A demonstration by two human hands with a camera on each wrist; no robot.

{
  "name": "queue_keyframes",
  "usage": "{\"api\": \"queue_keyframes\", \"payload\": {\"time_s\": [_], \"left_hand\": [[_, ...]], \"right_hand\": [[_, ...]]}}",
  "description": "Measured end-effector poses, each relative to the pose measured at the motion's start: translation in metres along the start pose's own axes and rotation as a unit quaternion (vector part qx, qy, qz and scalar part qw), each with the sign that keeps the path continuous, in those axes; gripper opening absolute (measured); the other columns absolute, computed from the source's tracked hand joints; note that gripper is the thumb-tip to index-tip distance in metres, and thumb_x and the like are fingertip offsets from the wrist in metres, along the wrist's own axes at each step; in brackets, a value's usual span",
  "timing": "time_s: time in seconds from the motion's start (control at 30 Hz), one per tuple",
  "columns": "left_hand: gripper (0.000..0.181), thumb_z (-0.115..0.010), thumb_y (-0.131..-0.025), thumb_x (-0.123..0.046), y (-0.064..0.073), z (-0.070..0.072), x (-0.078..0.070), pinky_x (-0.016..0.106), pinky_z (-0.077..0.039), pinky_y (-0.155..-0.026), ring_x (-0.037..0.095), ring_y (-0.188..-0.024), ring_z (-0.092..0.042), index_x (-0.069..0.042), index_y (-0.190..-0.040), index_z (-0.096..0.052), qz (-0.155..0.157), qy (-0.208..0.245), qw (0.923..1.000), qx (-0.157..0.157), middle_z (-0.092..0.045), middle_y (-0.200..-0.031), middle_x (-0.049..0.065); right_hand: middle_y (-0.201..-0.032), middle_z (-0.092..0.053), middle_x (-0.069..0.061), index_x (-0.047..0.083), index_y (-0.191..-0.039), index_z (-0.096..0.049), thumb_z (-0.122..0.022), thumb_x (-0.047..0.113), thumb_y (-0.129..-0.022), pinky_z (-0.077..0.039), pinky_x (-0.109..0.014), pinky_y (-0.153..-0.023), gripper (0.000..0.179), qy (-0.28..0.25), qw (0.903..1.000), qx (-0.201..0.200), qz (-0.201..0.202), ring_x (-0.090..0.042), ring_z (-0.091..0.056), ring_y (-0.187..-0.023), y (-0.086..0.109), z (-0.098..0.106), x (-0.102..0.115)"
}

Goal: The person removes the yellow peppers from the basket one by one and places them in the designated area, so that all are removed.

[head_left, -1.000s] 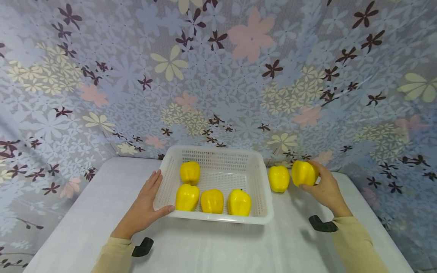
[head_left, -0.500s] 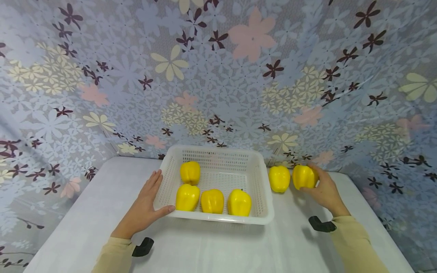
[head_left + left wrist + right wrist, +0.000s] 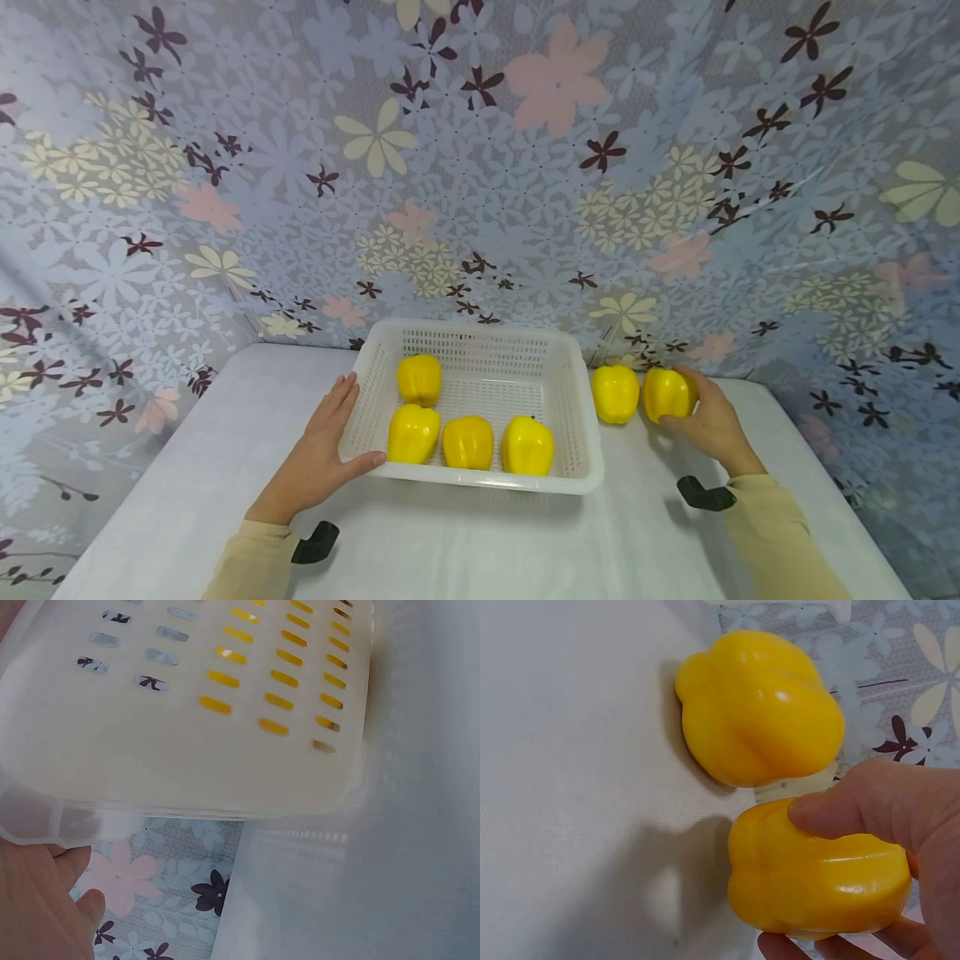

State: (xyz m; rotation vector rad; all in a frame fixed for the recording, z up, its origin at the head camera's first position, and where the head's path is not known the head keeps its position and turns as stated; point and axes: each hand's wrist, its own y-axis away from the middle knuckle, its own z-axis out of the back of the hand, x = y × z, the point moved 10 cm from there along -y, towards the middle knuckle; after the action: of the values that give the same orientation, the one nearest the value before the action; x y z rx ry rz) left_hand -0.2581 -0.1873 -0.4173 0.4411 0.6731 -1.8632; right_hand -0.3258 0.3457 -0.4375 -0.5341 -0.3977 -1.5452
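My right hand (image 3: pixel 716 427) grips a yellow bell pepper (image 3: pixel 821 881) near the table's back right, with the thumb on one side and fingers on the other. Just left of it a second yellow bell pepper (image 3: pixel 616 395) stands on the table, beside the basket's right wall. My left hand (image 3: pixel 318 454) rests against the left end of a white perforated plastic basket (image 3: pixel 480 477), its fingers extended along the side and the thumb at the front rim. Inside the basket are several yellow bell peppers (image 3: pixel 468 442), three along the front and another behind at the left.
A white cloth covers the table (image 3: pixel 480 550). Directly behind its back edge hangs a flower-patterned curtain (image 3: pixel 480 167), which also runs along both sides. Dark wrist mounts (image 3: pixel 315 543) sit at both sleeves.
The right hand has lowered its bell pepper toward the table, beside the second pepper. The left hand and the basket have stayed in place.
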Motion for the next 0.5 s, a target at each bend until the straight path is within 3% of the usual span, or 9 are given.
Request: {"api": "queue_keyframes", "payload": {"time_s": [0.5], "left_hand": [[0.104,-0.074,-0.086,-0.047,0.000,0.000,-0.001,0.070,-0.018,-0.114,0.040,-0.153,-0.007,0.004,-0.158,-0.019,0.001,-0.004,1.0000,0.000,-0.009,-0.168,0.017]], "right_hand": [[-0.149,-0.026,-0.042,-0.003,-0.157,-0.021,-0.079,0.020,-0.082,-0.036,-0.074,-0.099,0.097,0.002,0.9989,0.033,-0.033,-0.060,-0.032,-0.131,-0.005,-0.014,-0.013]]}}
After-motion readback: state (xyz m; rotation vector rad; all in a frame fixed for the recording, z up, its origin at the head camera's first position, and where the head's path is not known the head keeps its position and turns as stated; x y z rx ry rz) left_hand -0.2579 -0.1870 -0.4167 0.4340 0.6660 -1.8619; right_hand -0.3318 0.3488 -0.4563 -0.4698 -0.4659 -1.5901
